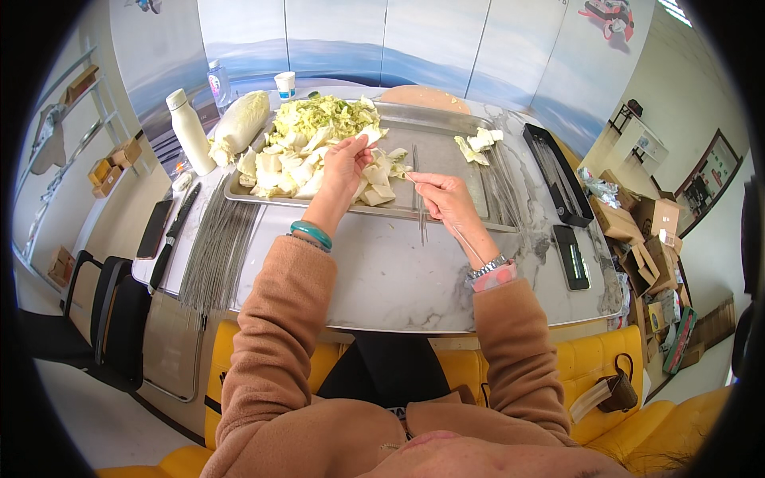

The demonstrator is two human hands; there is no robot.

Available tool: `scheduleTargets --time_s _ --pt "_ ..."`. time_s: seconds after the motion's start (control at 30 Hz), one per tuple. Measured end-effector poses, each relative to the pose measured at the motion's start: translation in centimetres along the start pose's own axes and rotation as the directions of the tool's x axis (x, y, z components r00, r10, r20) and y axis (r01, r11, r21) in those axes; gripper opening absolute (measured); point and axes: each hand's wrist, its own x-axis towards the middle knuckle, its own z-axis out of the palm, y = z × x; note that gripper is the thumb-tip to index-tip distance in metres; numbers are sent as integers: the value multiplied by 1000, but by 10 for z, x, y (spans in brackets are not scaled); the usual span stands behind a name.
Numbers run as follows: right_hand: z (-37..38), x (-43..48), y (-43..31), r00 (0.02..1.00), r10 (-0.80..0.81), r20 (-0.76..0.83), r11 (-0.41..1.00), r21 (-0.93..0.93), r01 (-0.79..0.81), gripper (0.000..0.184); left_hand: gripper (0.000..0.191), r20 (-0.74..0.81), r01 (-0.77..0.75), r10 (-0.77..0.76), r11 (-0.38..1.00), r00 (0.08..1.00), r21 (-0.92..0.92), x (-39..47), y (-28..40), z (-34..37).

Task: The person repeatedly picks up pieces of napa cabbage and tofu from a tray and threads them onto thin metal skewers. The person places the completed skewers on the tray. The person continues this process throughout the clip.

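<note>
My left hand (348, 164) pinches a piece of napa cabbage (372, 135) over the cut cabbage on a metal tray (370, 209). Chopped yellow-green leaves (323, 119) are heaped at the back left, with pale larger pieces (284, 173) in front. To the right, my right hand (439, 197) grips a thin metal skewer (468, 244) that runs back along the wrist. Several loose skewers (422, 224) lie on the tray beside that hand. At the tray's right end, cabbage pieces (478, 143) sit at the tips of a bundle of skewers (505, 185).
A skewer bundle (218, 257), a knife (170, 239) and a phone (155, 229) lie left. Behind them stand a white bottle (191, 134), a whole napa cabbage (242, 122) and a paper cup (285, 85). Rightward are a black box (556, 173) and a black item (572, 258).
</note>
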Motion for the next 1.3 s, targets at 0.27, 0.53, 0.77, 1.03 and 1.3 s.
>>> scheduleTargets --time_s 0.27,0.53,0.77,1.03,1.3 --pt "0 -1 -1 1000 7 -3 1000 -1 -7 28 10 51 -36 32 997 998 74 -2 0 2" --pt "-2 0 1 1000 -4 3 1000 14 4 28 9 101 -33 17 987 995 159 -3 0 2" --pt "-3 1 3 1000 -24 0 999 26 24 28 9 125 -34 14 986 992 163 -3 0 3" --pt "1 1 2 999 -36 -28 999 30 36 30 12 150 59 -84 985 985 163 -9 0 7" --pt "-1 1 3 998 -41 -51 999 8 41 29 20 206 168 -236 939 950 301 -20 -4 19"
